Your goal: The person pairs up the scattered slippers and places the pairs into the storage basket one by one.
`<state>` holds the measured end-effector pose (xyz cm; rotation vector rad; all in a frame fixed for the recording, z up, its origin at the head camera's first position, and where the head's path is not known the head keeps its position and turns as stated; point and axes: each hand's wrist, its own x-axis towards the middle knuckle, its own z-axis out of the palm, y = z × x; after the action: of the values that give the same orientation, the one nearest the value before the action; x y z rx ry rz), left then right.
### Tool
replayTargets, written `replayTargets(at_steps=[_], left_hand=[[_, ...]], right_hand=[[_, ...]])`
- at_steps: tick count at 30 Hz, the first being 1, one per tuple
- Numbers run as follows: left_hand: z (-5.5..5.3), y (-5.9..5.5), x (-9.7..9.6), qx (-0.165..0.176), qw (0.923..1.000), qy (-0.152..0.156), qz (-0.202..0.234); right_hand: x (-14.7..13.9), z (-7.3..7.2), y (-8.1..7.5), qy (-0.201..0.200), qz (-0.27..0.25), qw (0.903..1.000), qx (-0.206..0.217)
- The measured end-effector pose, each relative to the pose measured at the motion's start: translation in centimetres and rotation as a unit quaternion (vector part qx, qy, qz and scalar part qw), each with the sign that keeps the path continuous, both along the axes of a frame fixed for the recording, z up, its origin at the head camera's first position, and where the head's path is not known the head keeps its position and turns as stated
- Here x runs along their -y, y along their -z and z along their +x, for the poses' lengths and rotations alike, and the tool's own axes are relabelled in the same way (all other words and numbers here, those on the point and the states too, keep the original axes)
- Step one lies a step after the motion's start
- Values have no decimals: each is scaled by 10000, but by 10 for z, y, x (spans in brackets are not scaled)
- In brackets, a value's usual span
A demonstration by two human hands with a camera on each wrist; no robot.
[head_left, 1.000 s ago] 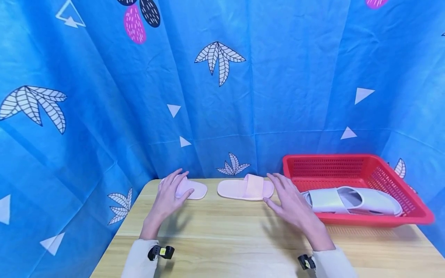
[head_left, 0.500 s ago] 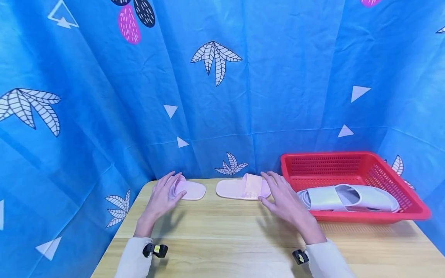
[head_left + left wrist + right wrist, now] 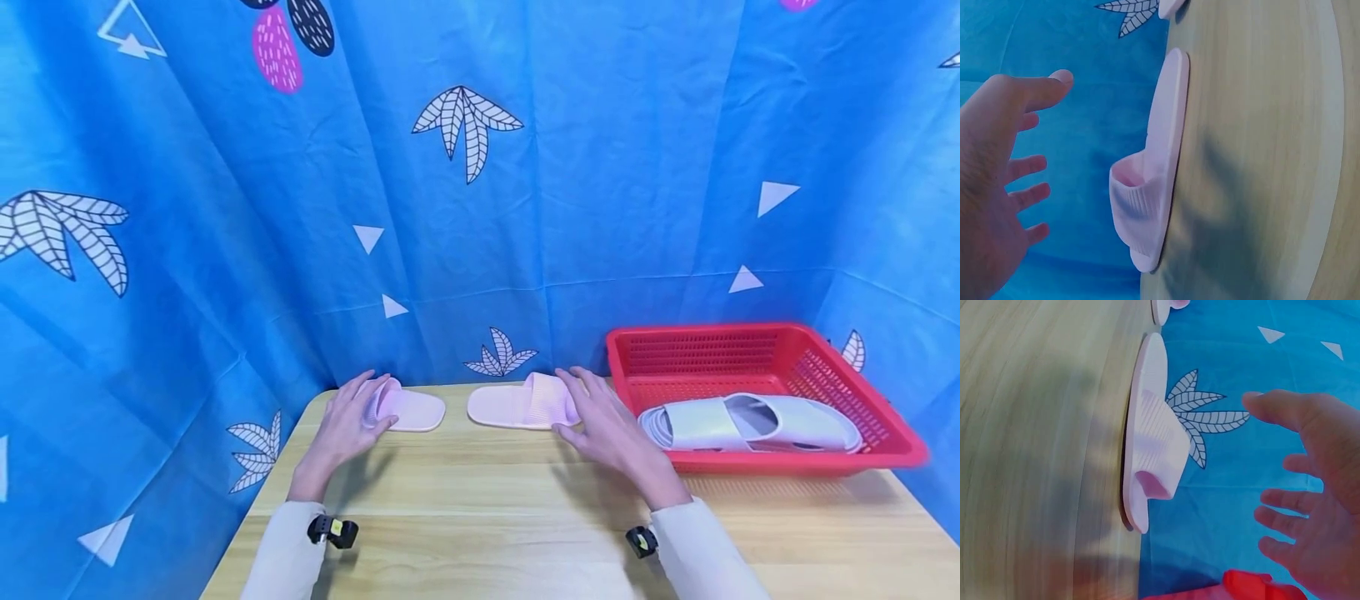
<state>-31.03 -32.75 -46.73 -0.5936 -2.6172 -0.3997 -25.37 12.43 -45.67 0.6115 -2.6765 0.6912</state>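
Observation:
Two pink slippers lie flat along the table's far edge, heels facing each other with a gap between. Over the left slipper (image 3: 1141, 200) hovers my left hand (image 3: 344, 427); the left wrist view shows space between its spread fingers and the strap. Similarly, my right hand (image 3: 606, 429) hangs above the strap end of the right slipper (image 3: 1155, 437), with its fingers spread and apart from it. Neither hand holds anything. In the head view the hands partly cover the toe ends of both slippers.
A red plastic basket (image 3: 795, 461) stands on the table (image 3: 480, 517) at the right. White slippers (image 3: 750, 423) lie inside it. Behind the table hangs a blue patterned curtain (image 3: 622, 183), which also runs along the left side.
My left hand has drawn slightly left, uncovering more of the left slipper's strap. My right hand has shifted slightly left over the right slipper. The head view has turned a little.

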Motion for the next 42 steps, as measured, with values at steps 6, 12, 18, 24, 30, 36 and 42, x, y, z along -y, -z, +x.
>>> replayTargets(at_steps=[6, 12, 18, 24, 30, 36, 42], left_hand=[[-7, 6, 5, -43, 10000, 23, -15], [-14, 12, 8, 106, 9998, -13, -169], [-22, 14, 9, 163, 9993, -94, -328], [-28, 14, 12, 532, 9974, -281, -394], [-35, 14, 12, 910, 9941, -353, -469], [-39, 12, 10, 1164, 9913, -368, -501], [-42, 14, 9, 1690, 9836, -422, -461]], right_hand=[[5, -7, 2, -43, 34, 10000, 33], [8, -16, 8, -131, 25, 9999, -71], [11, -22, 13, -140, -6, 9999, 82], [12, -28, 17, -163, 63, 9997, 144], [13, -35, 23, -168, 150, 9991, 356], [19, -42, 34, -149, 219, 9984, 505], [24, -49, 42, -95, 151, 9992, 367]])
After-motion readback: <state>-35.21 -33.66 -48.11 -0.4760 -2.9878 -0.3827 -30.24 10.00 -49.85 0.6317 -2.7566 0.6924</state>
